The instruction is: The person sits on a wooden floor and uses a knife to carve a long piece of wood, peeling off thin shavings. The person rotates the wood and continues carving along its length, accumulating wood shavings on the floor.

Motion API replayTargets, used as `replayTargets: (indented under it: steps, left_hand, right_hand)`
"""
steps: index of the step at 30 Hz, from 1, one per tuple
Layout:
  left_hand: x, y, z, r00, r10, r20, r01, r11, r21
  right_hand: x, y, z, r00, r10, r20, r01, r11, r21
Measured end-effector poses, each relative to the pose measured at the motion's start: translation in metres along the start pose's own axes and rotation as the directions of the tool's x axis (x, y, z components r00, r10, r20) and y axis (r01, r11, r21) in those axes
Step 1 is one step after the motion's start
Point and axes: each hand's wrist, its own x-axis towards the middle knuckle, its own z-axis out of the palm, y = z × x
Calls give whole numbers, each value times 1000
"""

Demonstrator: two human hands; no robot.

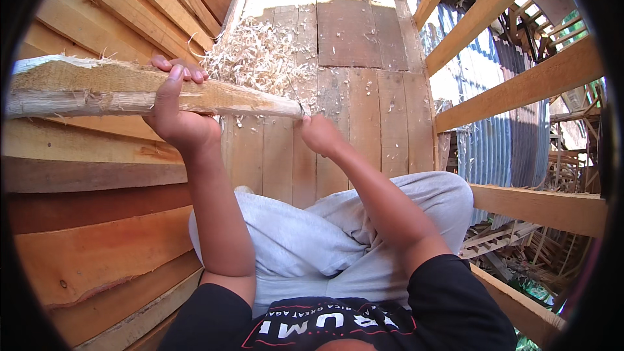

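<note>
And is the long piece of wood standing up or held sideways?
Held sideways: the piece of wood runs across the picture from the left, with the left hand around its middle and the right hand by its narrow end.

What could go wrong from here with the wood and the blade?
The thin blade appears to be at the tip of the wood, right by the right hand; a slip might cut it.

The left hand grips the wood well back from that tip, so the tip could twist or jump under pressure.

The wood is rough and frayed in places, so it might prick the left hand.
</note>
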Motion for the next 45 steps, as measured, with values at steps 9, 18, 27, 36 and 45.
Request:
replayTargets:
  steps: [9,18,27,36,45]
  left_hand:
    - [0,-1,3,1000,24,-10,-25,1000,-19]
    - [-11,1,11,999,13,49,-16,998,65]
    - [-10,3,3,994,31,105,-33,999,18]
    - [-8,1,9,994,18,104,-20,1000,23]
    - [-7,2,7,998,28,58,-27,999,-21]
  right_hand:
    - [5,9,7,998,36,-53,-37,999,-30]
    - [5,9,5,996,-60,-68,53,994,-99]
    - [-12,-23,7,995,-81,-51,74,990,-122]
    - [6,18,9,993,110,-52,-111,994,-20]
    - [12,29,-1,989,142,38,-139,988,-71]
